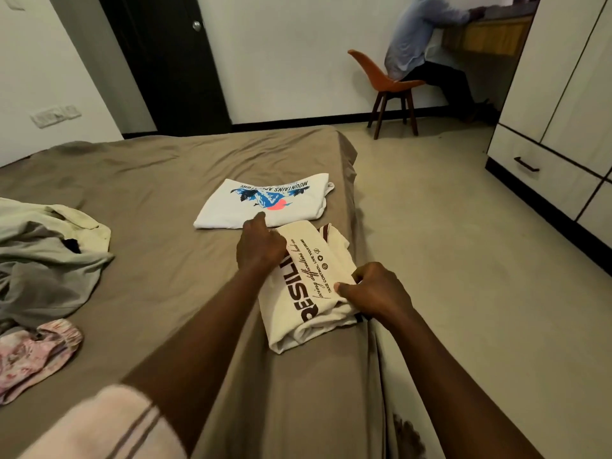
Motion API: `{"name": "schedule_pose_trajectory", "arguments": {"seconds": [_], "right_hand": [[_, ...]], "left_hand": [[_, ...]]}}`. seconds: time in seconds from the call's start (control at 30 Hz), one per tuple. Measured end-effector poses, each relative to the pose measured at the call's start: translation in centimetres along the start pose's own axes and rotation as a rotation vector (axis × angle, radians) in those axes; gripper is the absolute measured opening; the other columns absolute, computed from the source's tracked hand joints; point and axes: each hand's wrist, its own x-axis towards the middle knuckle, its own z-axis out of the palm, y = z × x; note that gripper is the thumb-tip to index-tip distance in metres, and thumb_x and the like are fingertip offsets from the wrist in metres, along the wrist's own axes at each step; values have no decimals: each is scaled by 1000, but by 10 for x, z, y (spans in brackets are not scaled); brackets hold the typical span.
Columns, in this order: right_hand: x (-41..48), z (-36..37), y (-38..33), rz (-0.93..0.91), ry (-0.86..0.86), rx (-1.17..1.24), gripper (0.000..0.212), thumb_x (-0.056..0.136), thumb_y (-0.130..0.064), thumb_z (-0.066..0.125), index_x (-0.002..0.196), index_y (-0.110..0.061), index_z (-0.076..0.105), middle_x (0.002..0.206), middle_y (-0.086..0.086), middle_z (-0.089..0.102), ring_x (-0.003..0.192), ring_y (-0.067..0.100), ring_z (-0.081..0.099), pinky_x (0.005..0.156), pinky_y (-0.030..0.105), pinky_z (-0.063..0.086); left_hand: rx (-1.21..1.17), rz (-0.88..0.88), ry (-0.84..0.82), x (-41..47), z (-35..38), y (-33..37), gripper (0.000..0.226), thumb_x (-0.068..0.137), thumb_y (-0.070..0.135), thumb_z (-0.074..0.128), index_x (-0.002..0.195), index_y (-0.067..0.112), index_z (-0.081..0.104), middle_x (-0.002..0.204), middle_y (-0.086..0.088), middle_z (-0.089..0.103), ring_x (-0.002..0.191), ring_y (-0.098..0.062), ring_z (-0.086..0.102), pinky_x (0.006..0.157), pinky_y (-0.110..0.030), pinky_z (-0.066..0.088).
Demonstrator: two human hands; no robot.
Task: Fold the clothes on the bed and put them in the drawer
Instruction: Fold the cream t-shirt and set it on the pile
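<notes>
Sleeve: pale pink knit cuff with two brown stripes [109, 425], at 7 o'clock, nearest the lens; belongs to the left arm.
Left hand [260, 248]: curled loosely, knuckles down on the far end of the cream cotton T-shirt with dark "RESILI…" print [308, 293]; appears to pin the fold flat.
Right hand [374, 293]: fingers pinched shut on the shirt's right edge at 4 o'clock, probably tucking it under.
Cream shirt: soft, creased, folded to a narrow oblong, lying at the bed's right edge.
White T-shirt with blue mountain print [265, 202]: at 12 o'clock, already a neat rectangle, parked clear of the work.
Unfolded heap: grey-green crumpled garments [49, 253] and pink floral cloth [33, 356], at 9 o'clock.
Bed: taupe sheet [149, 193], matte, wrinkled.
Drawer: white front, dark bar handle [536, 173], at 2 o'clock, shut.
</notes>
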Motion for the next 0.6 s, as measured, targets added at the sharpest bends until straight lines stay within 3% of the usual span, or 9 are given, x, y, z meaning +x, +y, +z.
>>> {"name": "schedule_pose_trajectory", "arguments": {"seconds": [0.07,0.17,0.23,0.33,0.5,0.6], "right_hand": [[-1,-6,1,3,-23,192,27,81,-40,81,93,-19,70,88,1,72,70,21,70,58,33,56],[-8,-16,4,16,-129,422,12,86,-20,81,93,-15,73,90,8,74,69,21,68,54,32,56],[-9,-21,11,23,-160,488,9,88,-15,80,94,-14,74,90,8,75,67,15,66,50,25,52],[-9,-32,24,43,-108,493,9,88,-16,79,93,-11,73,86,4,74,63,10,60,47,19,43],[-8,-32,39,237,-227,537,24,89,-24,74,103,-7,65,98,13,72,82,23,65,73,37,56],[-6,-29,31,325,-353,713,33,90,-24,74,118,-9,64,107,18,74,83,28,70,67,39,62]], "left_hand": [[126,-2,-150,33,-1,5,63,103,29,52,158,9,30,158,-15,41,142,-33,44,112,-40,37],[142,20,-263,55,5,15,49,96,34,66,139,11,60,137,-14,64,121,-29,62,102,-38,50],[73,45,-180,60,13,22,31,93,29,67,121,16,73,118,-9,73,106,-25,68,92,-35,54],[-20,149,-17,50,24,34,21,93,25,64,109,17,76,109,-8,75,104,-26,67,87,-30,48],[-197,264,-61,13,46,27,46,92,27,73,135,18,60,134,-10,58,106,-23,67,96,-34,51],[-346,422,17,-48,37,18,46,90,42,73,131,24,60,130,1,56,107,-13,65,94,-39,56]]}}
